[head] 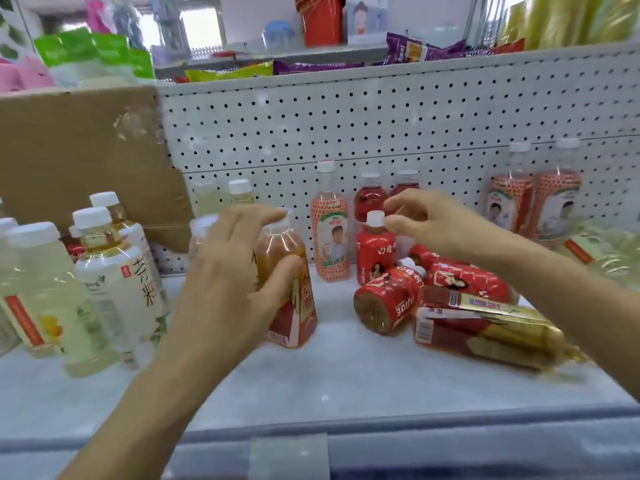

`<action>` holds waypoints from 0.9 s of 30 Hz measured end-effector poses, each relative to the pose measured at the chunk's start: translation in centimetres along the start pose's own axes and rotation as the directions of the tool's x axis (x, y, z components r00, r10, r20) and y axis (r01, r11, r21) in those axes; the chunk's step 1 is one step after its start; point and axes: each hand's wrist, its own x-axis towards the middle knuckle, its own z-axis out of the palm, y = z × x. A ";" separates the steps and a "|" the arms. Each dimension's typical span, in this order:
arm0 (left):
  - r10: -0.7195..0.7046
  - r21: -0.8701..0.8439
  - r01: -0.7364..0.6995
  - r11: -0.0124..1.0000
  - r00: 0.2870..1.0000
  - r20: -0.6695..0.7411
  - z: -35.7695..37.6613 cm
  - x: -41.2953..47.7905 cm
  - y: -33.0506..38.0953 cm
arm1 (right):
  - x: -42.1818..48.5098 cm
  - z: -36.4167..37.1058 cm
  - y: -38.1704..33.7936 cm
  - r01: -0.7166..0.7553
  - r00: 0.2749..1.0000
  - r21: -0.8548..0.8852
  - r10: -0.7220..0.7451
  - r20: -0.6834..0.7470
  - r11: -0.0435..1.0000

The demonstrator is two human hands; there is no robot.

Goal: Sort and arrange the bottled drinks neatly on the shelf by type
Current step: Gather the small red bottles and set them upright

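Your left hand (228,271) wraps the upright amber tea bottle with the red-and-gold label (298,317), which stands mid-shelf. Your right hand (436,223) hovers unclenched, its thumb just beside the white cap of the upright red-labelled plastic bottle (374,258). Toppled red bottles (460,306) crowd the right and pale clear bottles (104,282) line the left. The bare white shelf (329,375) lies open between them and toward the front edge.

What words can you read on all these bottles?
"JUICE", upside down: lying red bottle.
Big black brush characters on the white tea bottle: not surely readable.
Print on the amber bottle, honeycomb bottle and gold-label bottle with barcode: too blurred.
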 end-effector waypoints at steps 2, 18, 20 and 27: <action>0.049 -0.097 -0.031 0.995 0.982 0.185 2.6 -0.3 2.4 | -0.7 -1.8 2.4 -0.072 0.984 -0.152 0.095 0.153 0.986; -0.425 0.092 0.555 0.827 0.509 0.749 16.3 6.6 3.9 | -10.3 -3.6 6.7 0.109 0.885 -0.697 0.251 0.393 0.709; -0.440 0.058 0.595 0.802 0.521 0.731 15.7 6.1 3.9 | -11.1 -3.5 7.0 0.119 0.884 -0.714 0.254 0.393 0.691; -0.534 -0.409 0.750 0.519 0.659 0.530 13.9 1.5 3.4 | -11.6 -5.3 6.4 0.089 0.921 -0.655 0.188 0.340 0.750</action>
